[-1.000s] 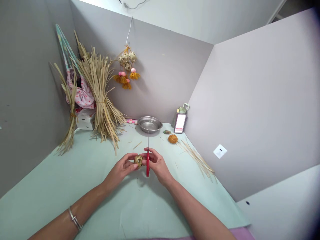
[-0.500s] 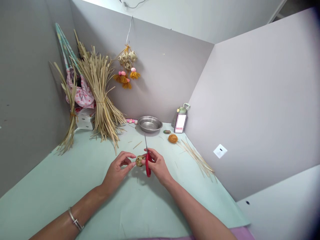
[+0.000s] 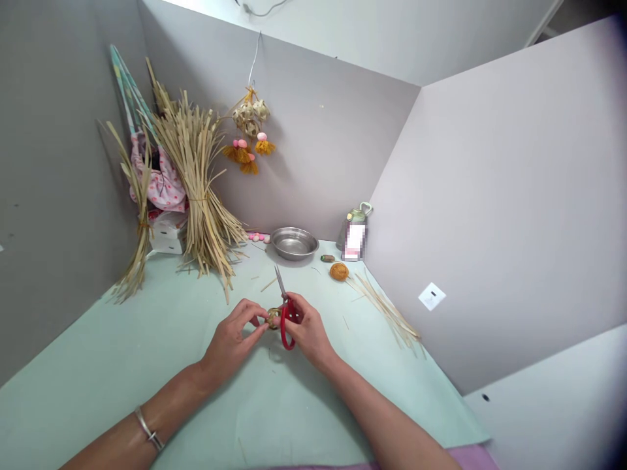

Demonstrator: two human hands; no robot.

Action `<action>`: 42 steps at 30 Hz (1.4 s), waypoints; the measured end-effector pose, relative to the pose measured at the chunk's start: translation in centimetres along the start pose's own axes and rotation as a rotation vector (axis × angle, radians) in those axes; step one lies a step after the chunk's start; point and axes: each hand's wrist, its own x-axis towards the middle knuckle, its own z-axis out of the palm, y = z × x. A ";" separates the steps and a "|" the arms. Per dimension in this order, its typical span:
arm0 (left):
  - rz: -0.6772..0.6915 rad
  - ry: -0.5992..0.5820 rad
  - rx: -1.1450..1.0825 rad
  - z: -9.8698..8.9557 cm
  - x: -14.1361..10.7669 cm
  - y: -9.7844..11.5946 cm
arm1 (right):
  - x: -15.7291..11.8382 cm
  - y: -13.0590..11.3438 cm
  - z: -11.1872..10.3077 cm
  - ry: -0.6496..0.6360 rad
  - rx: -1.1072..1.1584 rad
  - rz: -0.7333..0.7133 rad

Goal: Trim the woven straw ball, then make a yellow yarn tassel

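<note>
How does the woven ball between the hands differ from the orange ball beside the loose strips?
The woven ball is straw-coloured; the orange ball is a deep orange. The woven ball shows gaps, while the orange ball looks solid. The woven ball is at the fingers of the left hand and right hand; the orange ball rests on the table. Both look roundish.

Bright, even light from above, soft shadows, wide-angle stretching, dark blurred right edge.

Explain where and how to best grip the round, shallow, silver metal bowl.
Probably pinch the bowl by its near rim, from the front and above: it sits upright, that rim is uncovered, and the grey wall stands close behind.
</note>
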 end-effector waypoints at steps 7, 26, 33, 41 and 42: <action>0.035 -0.010 0.053 0.0 -0.2 0.0 | -0.1 -0.5 0.1 0.008 -0.087 -0.026; 0.149 0.013 0.464 0.5 -0.2 -0.4 | -0.3 -0.5 0.2 -0.012 -0.191 -0.024; 0.110 0.002 0.464 0.6 -0.3 -0.5 | -0.4 -0.2 0.1 -0.034 -0.125 -0.022; -0.045 0.033 0.171 0.1 0.2 -1.0 | 0.2 -1.3 -0.1 -0.048 0.180 0.134; -0.056 0.048 0.129 0.0 0.3 -1.0 | 0.2 -1.5 -0.1 -0.053 0.195 0.158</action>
